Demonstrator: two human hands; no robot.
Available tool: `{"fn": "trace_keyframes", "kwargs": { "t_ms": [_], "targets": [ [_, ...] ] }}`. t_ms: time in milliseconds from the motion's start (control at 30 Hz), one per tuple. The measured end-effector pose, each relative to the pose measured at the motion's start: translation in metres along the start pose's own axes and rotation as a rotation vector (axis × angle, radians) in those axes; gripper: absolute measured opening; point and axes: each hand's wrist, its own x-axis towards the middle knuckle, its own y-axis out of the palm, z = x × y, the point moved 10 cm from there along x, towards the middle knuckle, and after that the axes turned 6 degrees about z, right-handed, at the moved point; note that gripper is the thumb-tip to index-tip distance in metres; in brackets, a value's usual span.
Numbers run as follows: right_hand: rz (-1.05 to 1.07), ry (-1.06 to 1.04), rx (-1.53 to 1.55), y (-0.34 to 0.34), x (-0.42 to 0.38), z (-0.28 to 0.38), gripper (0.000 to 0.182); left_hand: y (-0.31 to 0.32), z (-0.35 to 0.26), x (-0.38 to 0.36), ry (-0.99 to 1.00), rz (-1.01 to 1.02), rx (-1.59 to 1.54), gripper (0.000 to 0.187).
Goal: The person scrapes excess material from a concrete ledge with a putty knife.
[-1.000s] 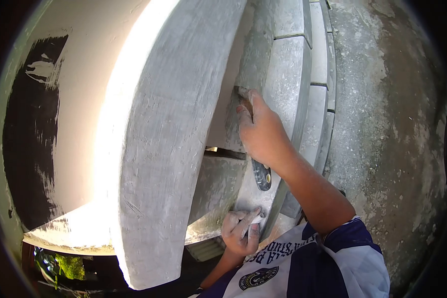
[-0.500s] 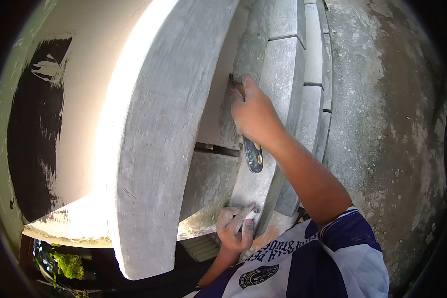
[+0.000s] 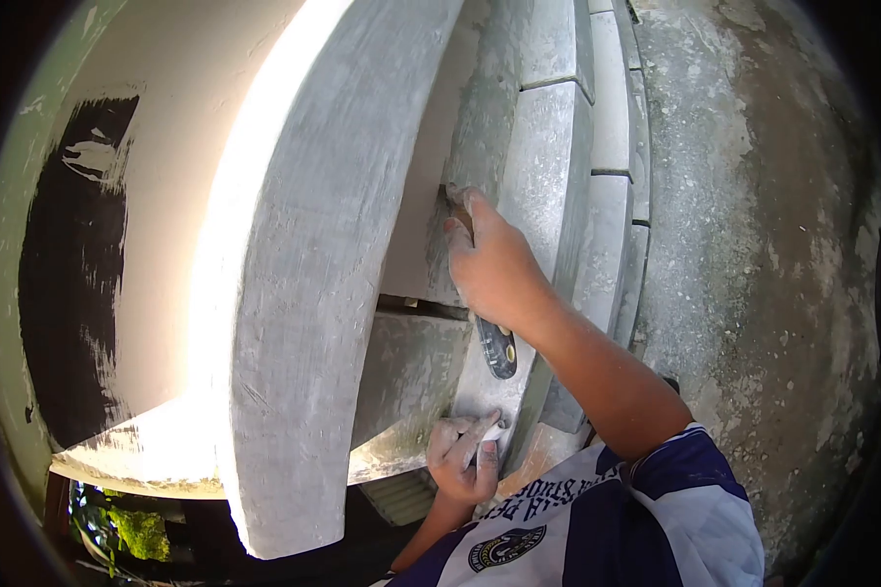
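Observation:
My right hand (image 3: 497,262) is closed around a scraper (image 3: 497,350). Its dark handle, with a hole near the end, sticks out below my palm, and its blade end meets the grey inner face (image 3: 480,157) of a ledge. Lower down, my left hand (image 3: 460,458) is closed, pinching a short white stick (image 3: 494,428) that looks like a cigarette between its fingers. That hand is beside the near end of a pale grey concrete block (image 3: 548,147). Both hands are dusted with whitish powder.
A long grey curved slab (image 3: 303,254) rises on the left, with a cream wall (image 3: 181,215) bearing a black painted patch (image 3: 73,274) beyond it. More stepped blocks (image 3: 607,215) run along the right, beside a stained concrete surface (image 3: 744,293). Green foliage (image 3: 139,533) shows at lower left.
My right hand has drawn the scraper down along the ledge, toward my left hand. The left hand keeps its pinch, and the whole view has shifted slightly.

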Motion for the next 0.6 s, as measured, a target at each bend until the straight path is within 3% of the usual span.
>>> {"fn": "trace_keyframes", "kwargs": {
  "t_ms": [167,300,500,600],
  "targets": [
    [0.093,0.172,0.095,-0.010,-0.004,0.011,0.049,0.000,0.002,-0.003,-0.002,0.009,0.003,0.032],
    [-0.060,-0.002,0.047,-0.009,-0.005,0.013,0.049,-0.001,0.000,-0.001,0.002,0.010,0.008,0.033],
    [0.103,0.221,0.169,-0.001,-0.004,0.004,0.048,0.001,0.002,-0.007,-0.015,0.017,-0.001,0.033],
    [-0.117,-0.042,0.026,0.002,-0.015,0.012,0.048,0.000,0.002,-0.003,-0.004,0.015,-0.006,0.033]
  ]
}}
